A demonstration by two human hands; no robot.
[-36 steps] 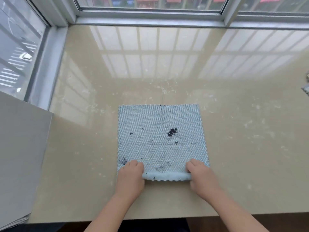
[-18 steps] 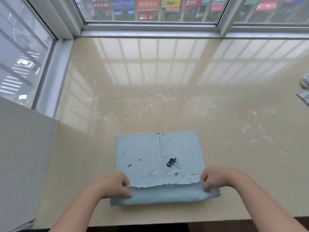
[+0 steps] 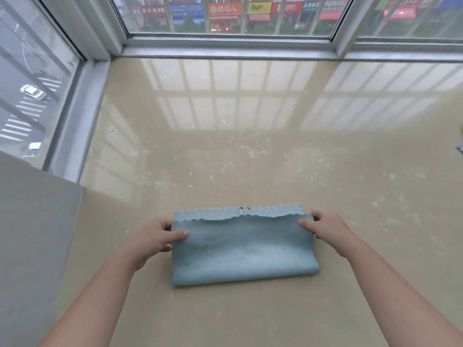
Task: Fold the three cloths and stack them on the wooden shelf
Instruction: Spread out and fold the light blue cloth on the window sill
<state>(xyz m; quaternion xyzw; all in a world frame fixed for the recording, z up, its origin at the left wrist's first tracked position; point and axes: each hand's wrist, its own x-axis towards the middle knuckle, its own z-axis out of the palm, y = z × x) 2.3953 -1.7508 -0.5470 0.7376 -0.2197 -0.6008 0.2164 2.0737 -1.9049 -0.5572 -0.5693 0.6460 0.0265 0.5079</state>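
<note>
1. Head view, lower centre of the frame: a pale blue cloth lies on the glossy beige table. It is folded over on itself, with the fold along its near edge.
2. The top layer's wavy edge stops just short of the far edge of the layer beneath. A narrow textured strip shows along the back (a small dark speck sits near the middle of that strip).
3. The left hand pinches the top layer at its far left corner, thumb lying on top of the fabric and the other fingers at the cloth's side.
4. The right hand pinches the far right corner of the same layer, thumb on top and fingers curled behind the edge.
5. Both forearms come in from the bottom corners of the frame.
6. Left side: a flat grey panel stands beside the table.
7. Top: a metal-framed window with coloured shop signs beyond it. In the upper left, a white car is on a street below.
</note>
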